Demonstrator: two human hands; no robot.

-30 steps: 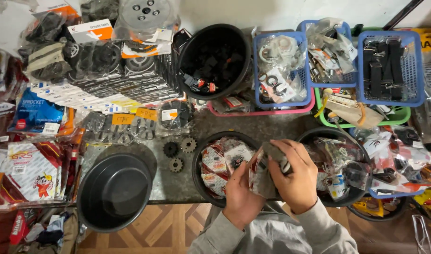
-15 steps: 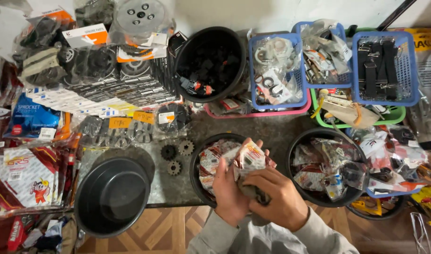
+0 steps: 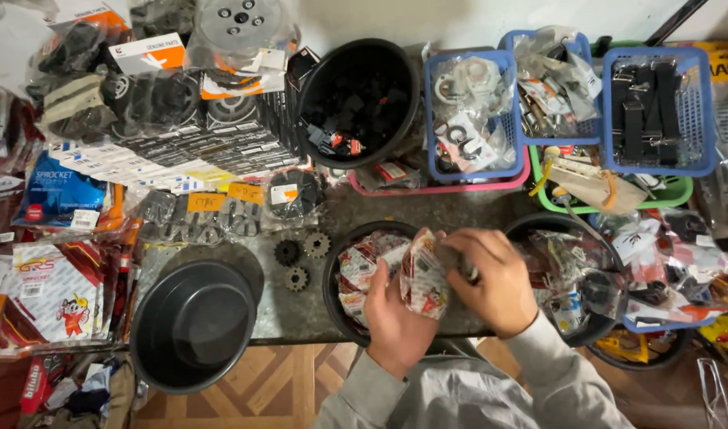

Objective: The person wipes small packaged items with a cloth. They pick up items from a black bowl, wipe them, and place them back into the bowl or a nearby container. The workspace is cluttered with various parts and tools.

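My left hand (image 3: pixel 397 316) and my right hand (image 3: pixel 488 276) together hold a small clear plastic packet (image 3: pixel 424 275) with red and white print. They hold it over the right rim of a black round bowl (image 3: pixel 330 280) filled with similar red and white packets. My right hand's fingers pinch the packet's upper right part, where a dark metal piece shows. A second black bowl (image 3: pixel 612 256) full of bagged parts sits just right of my right hand.
An empty black bowl (image 3: pixel 191 324) sits at the lower left. Three small sprocket gears (image 3: pixel 300 257) lie on the stone counter. Behind are a black bucket (image 3: pixel 362 102), blue baskets (image 3: pixel 656 110) of parts, stacked sprocket packs (image 3: pixel 164 152) and printed bags (image 3: pixel 56 294).
Both hands moved left with the packet, from beside the right bowl to over the middle bowl's right rim. The camera view shifted slightly.
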